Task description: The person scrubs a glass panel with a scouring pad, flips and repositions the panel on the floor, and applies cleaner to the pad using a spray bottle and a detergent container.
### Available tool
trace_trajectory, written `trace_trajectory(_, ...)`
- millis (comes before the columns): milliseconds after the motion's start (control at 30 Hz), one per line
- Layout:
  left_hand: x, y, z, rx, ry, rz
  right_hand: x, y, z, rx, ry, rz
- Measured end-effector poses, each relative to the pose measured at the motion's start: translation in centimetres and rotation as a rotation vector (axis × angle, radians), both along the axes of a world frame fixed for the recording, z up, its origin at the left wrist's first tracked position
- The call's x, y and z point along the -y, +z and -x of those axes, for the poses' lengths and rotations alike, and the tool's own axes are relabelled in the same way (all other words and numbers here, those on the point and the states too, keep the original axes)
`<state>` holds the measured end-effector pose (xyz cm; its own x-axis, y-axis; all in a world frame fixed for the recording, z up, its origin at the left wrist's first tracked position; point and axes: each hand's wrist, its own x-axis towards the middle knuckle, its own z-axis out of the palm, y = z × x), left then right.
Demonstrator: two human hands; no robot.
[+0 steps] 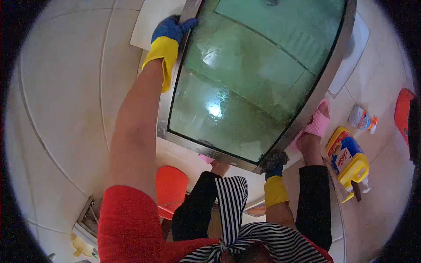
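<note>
A framed glass panel with greenish, wet-looking glass and a metal rim stands tilted in front of me. My left hand, in a blue and yellow rubber glove, is closed round the panel's left edge near the top. At the lower right corner, my right hand wears a matching glove. Its fingers are mostly hidden behind a dark grey steel wool scrubber, which it presses against the metal rim. Light reflects off the glass, and the squat toilet-like ribbed shape in it is blurred.
A yellow detergent jug and a clear spray bottle lie on the tiled floor at right. A red plastic object is below the panel. My feet wear pink slippers. Another red object sits at far right.
</note>
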<state>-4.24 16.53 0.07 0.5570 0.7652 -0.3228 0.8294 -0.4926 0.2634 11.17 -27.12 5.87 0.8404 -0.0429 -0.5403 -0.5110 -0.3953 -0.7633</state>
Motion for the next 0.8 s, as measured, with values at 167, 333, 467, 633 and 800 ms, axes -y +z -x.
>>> trace_trajectory(167,-5.9,-1.2,5.0,0.309,-0.017,-0.097,3.7,-3.5,-0.4,-0.058,0.132,-0.278)
trace_trajectory(333,-4.7,-5.7,22.3,-0.041,-0.189,-0.151,3.6,-2.5,0.2,-0.052,0.082,-0.229)
trace_trajectory(467,6.8,-5.7,29.8,0.358,0.836,0.53,2.9,-1.7,0.9,-0.021,0.037,-0.167)
trace_trajectory(633,16.3,-5.9,33.6,-0.305,0.856,0.169,1.8,-1.4,1.1,0.022,-0.015,-0.13)
trace_trajectory(800,24.6,-9.4,35.1,0.398,1.653,0.585,1.6,-1.4,1.2,0.053,-0.032,-0.123)
